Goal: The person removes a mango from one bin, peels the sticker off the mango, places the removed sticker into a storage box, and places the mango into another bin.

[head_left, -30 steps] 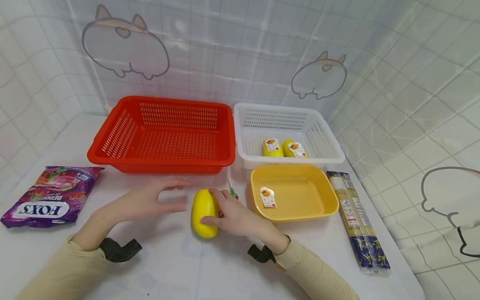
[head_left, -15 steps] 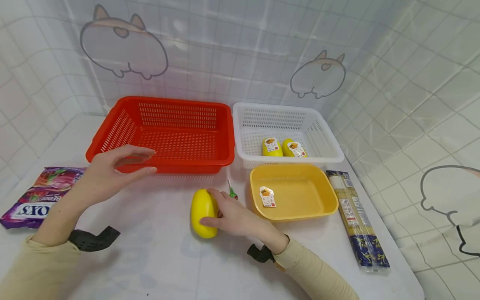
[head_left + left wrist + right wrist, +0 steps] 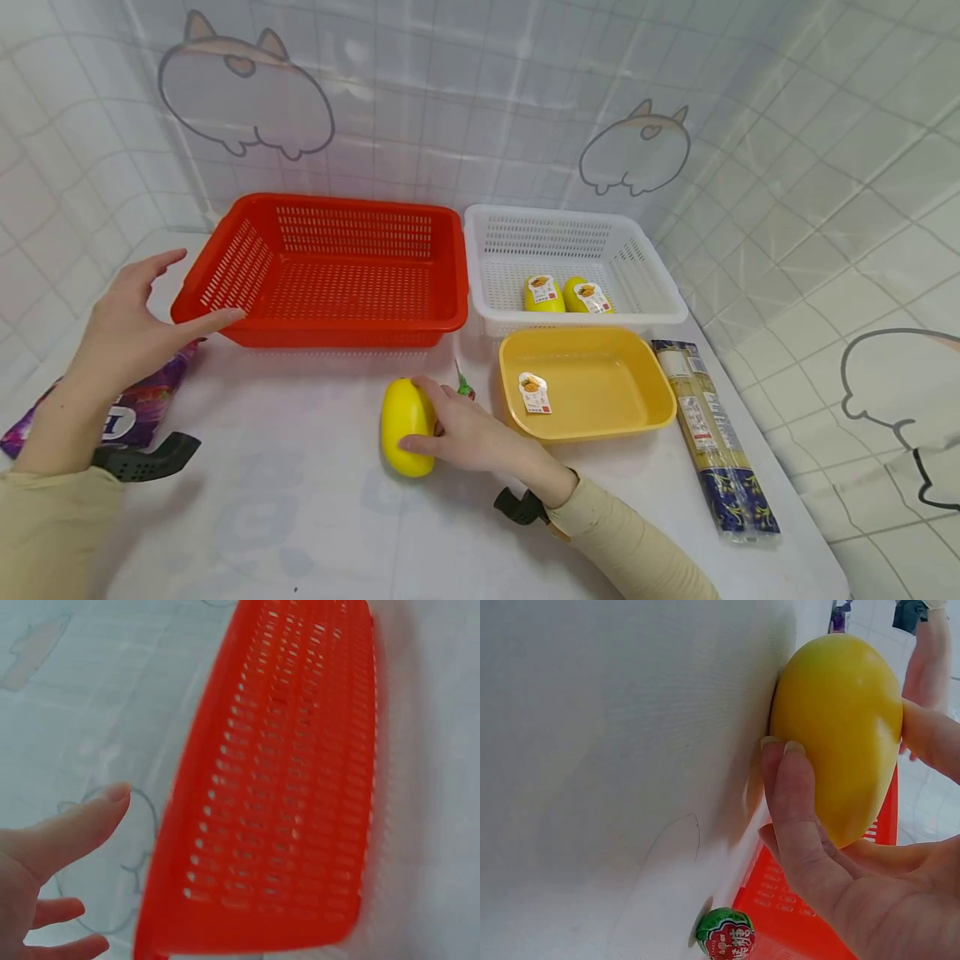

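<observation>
A smooth yellow mango [image 3: 405,425] lies on the table, and my right hand [image 3: 472,433] grips it from its right side. In the right wrist view the thumb and fingers hold the mango [image 3: 840,720] from opposite sides. My left hand [image 3: 123,333] is raised at the left with thumb and fingers spread, holding nothing. It is by the left end of the red basket [image 3: 337,335], over part of a purple Fox's bag [image 3: 150,408]. In the left wrist view the thumb [image 3: 82,832] stands apart from the basket's rim.
A lollipop [image 3: 466,387] lies just beyond my right hand. The yellow tub [image 3: 600,429] stands right of it, with a mango-picture sticker. Behind is a white basket [image 3: 577,320] holding two stickered mangoes [image 3: 543,296]. A long pack of noodles [image 3: 716,442] lies at the right.
My left hand has moved left from near the mango, past the front of the red basket, to above the purple bag. My right hand stays on the mango.
</observation>
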{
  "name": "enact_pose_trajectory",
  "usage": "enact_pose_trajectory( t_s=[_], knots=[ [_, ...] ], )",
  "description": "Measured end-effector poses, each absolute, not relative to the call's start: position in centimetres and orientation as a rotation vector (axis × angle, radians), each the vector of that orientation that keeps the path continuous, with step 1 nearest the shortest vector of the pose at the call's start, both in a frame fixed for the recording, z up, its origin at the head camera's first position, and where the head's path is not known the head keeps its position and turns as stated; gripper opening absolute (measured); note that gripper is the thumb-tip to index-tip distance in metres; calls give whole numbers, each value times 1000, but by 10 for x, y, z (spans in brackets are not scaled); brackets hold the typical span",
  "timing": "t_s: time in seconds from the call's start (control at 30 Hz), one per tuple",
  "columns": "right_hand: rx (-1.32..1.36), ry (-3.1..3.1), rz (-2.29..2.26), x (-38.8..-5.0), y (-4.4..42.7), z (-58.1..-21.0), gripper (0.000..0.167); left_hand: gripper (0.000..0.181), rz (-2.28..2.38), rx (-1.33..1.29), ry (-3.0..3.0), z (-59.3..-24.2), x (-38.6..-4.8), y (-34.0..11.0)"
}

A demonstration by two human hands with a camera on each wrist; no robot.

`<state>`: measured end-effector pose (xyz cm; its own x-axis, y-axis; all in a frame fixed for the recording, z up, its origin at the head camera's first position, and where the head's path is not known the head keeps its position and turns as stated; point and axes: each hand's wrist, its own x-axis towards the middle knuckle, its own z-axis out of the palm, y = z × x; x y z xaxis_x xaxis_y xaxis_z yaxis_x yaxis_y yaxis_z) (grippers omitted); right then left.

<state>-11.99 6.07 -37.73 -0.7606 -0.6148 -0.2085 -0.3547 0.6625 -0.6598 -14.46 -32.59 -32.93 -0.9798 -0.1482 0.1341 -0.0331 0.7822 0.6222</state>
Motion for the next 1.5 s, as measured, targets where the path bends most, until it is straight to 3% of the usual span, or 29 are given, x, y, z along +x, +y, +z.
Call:
enact_pose_trajectory(
  t_s=[0.43, 1.5],
  knots=[
    [-767, 2460, -858, -119, 60, -377, 83, 111, -1185, 202, -2955, -345, -155, -346],
    [-782, 2443, -858, -113, 57, -374, 81, 98, -1281, 131, -2945, -351, -158, -345]
  ],
)
